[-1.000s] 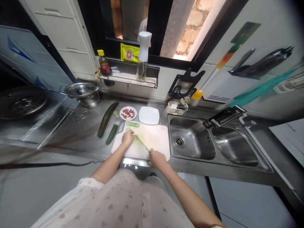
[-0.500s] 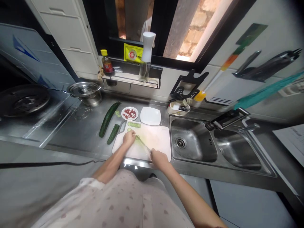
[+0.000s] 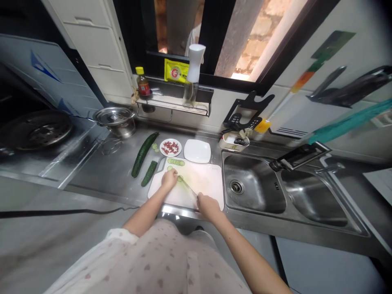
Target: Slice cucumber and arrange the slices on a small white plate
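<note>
My right hand (image 3: 210,206) is wrapped round the handle of a knife (image 3: 190,189), whose blade slants up and left over a white cutting board (image 3: 211,183). At the blade's tip lies a cucumber slice (image 3: 180,178). Just left of that tip is my left hand (image 3: 169,180), its fingers pressed together over the board; anything between them is too small to make out. A row of cucumber slices (image 3: 176,162) lies along the board's far edge. Left of the board rest a cut cucumber piece (image 3: 149,174) and a longer cucumber (image 3: 144,155).
Behind the board stand a plate (image 3: 162,152) of chopped red pieces and a white square dish (image 3: 197,151). A double sink (image 3: 254,183) adjoins on the right. A lidded steel pot (image 3: 118,122) stands back left. Above hangs a shelf (image 3: 171,102) with bottles.
The whole view has shifted slightly, so things appear a little further right. Both hands and the knife keep nearly the same places over the board.
</note>
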Action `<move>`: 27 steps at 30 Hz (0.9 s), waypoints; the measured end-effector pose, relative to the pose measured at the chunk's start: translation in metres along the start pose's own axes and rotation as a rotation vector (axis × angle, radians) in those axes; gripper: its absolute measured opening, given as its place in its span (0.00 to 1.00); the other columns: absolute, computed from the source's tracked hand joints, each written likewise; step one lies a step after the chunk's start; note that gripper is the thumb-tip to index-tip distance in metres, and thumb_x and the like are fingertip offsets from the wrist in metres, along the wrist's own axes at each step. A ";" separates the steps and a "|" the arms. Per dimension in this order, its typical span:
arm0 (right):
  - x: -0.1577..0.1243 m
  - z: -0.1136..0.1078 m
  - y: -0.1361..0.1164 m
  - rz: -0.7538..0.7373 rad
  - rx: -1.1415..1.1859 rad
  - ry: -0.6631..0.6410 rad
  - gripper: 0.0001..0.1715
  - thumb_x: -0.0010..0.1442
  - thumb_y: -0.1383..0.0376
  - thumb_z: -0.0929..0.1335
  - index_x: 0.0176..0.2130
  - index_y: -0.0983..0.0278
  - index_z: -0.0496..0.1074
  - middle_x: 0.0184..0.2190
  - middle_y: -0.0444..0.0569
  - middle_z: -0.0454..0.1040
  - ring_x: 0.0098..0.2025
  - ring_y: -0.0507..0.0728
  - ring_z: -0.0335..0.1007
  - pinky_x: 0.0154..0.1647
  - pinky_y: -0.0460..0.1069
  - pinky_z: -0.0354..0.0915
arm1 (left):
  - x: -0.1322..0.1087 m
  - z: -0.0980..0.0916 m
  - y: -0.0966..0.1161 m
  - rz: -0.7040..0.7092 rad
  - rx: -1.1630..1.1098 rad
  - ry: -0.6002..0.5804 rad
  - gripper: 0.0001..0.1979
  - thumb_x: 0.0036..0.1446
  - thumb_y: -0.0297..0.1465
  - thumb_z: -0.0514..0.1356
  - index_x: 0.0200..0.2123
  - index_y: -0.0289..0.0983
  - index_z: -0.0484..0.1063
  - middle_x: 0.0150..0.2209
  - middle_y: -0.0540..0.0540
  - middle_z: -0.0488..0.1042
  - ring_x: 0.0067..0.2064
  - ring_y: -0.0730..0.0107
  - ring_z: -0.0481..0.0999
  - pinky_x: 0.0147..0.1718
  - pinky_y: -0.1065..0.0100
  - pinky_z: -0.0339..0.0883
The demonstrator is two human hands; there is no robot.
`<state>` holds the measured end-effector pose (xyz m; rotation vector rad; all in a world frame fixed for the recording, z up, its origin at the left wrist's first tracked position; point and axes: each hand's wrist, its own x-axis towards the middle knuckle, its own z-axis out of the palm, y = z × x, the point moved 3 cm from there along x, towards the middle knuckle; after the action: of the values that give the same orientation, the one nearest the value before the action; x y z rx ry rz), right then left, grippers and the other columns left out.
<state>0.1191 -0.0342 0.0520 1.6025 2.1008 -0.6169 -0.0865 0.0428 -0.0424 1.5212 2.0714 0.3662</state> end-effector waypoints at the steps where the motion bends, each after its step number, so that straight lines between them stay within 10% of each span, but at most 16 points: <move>1: 0.000 0.000 0.000 0.001 0.003 0.001 0.17 0.66 0.66 0.57 0.49 0.66 0.67 0.41 0.61 0.76 0.44 0.61 0.74 0.38 0.50 0.62 | 0.000 0.000 0.000 0.001 -0.001 -0.002 0.10 0.56 0.31 0.56 0.42 0.41 0.73 0.40 0.46 0.78 0.43 0.62 0.75 0.38 0.67 0.63; 27: -0.029 0.006 0.021 0.076 0.127 -0.009 0.15 0.66 0.60 0.59 0.46 0.63 0.69 0.42 0.56 0.76 0.44 0.59 0.73 0.34 0.47 0.57 | -0.026 0.005 0.003 0.227 0.037 0.053 0.12 0.60 0.29 0.54 0.43 0.37 0.75 0.42 0.41 0.73 0.48 0.62 0.71 0.49 0.65 0.62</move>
<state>0.1470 -0.0555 0.0621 1.7357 2.0190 -0.7430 -0.0753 0.0191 -0.0382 1.7937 1.9592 0.4593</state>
